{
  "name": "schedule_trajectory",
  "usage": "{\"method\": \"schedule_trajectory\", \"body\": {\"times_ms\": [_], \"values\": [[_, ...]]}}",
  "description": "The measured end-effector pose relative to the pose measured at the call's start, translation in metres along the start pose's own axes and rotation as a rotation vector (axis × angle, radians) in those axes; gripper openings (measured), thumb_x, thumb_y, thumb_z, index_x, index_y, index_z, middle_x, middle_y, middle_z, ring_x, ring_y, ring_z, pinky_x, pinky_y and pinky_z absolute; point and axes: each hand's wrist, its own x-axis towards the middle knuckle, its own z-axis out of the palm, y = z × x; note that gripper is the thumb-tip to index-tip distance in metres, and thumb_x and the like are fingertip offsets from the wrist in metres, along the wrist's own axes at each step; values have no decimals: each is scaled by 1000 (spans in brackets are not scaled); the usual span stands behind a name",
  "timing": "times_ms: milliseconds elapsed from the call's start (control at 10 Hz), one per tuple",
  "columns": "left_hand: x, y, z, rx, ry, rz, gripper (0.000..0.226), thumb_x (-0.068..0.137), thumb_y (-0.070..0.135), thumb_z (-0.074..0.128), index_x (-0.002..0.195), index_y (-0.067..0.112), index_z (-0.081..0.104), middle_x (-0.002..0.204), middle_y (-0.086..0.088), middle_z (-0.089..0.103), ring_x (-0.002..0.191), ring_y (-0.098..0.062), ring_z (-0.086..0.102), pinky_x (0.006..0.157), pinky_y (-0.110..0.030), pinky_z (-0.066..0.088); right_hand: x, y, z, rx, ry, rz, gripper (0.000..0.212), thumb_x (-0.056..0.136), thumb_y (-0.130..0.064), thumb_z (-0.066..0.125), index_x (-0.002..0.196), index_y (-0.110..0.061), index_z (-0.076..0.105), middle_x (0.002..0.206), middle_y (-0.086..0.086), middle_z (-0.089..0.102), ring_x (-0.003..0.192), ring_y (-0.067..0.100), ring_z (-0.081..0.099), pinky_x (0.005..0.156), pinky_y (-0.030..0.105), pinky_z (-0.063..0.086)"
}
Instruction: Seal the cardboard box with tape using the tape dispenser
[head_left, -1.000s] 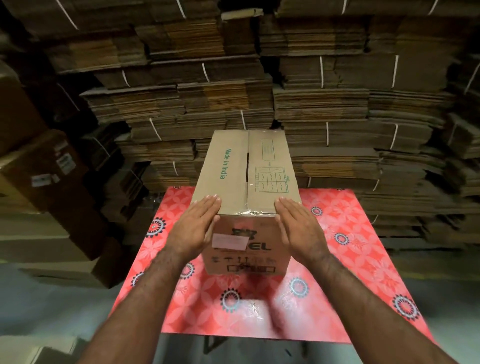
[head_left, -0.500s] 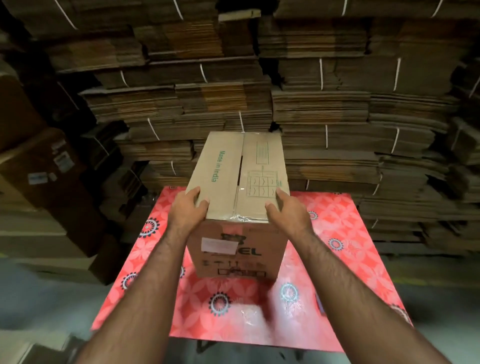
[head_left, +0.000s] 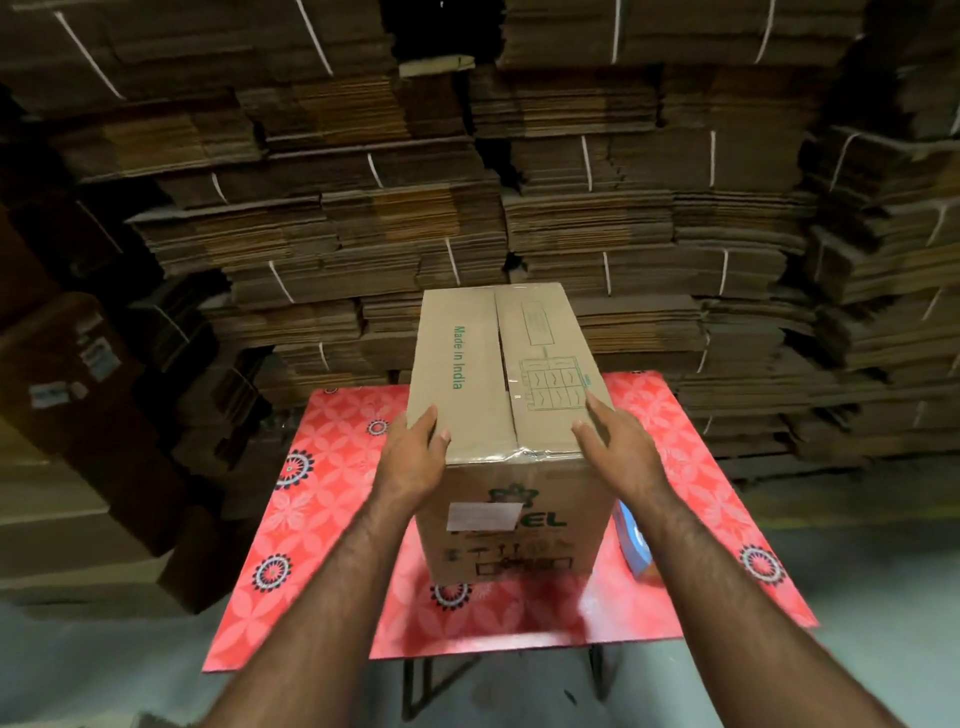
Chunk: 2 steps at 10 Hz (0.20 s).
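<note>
The brown cardboard box (head_left: 498, 374) stands upright on the red patterned table (head_left: 332, 499), flaps closed, "Made in India" printed on top. Shiny clear tape (head_left: 524, 457) runs along the centre seam and folds over the front edge. My left hand (head_left: 415, 457) grips the box's near left top edge, thumb on the top. My right hand (head_left: 613, 447) holds the near right top edge, fingers lying along it. A blue and orange object (head_left: 631, 540), possibly the tape dispenser, lies on the table right of the box, mostly hidden by my right forearm.
Tall stacks of flattened, strapped cardboard (head_left: 571, 208) fill the wall behind the table. Large brown cartons (head_left: 78, 395) stand on the floor at the left. Grey floor (head_left: 857, 649) surrounds the table, whose metal legs (head_left: 421, 680) show under the front edge.
My hands went from lying flat on the box's front top edge to gripping its left and right edges. The box turned slightly, and the blue object came into view on the right.
</note>
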Motion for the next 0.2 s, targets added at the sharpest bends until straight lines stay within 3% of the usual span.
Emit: {"method": "schedule_trajectory", "body": {"times_ms": [100,200], "values": [[1,-9,-4,19,-4,68,54,97,40,44,142,10,50,140,-23,48,132,-37,42,111,-40,36,-9,-7,-3,-83,82,-34,65,89,-61,35,144,-29,50,139,7,52,129,28,49,98,44,48],[3,-4,-6,16,67,143,53,97,40,41,134,3,53,133,-20,55,126,-35,48,106,-42,40,-22,-26,-12,-142,179,-125,55,100,-47,46,150,-23,45,158,8,37,147,25,31,114,49,37]]}}
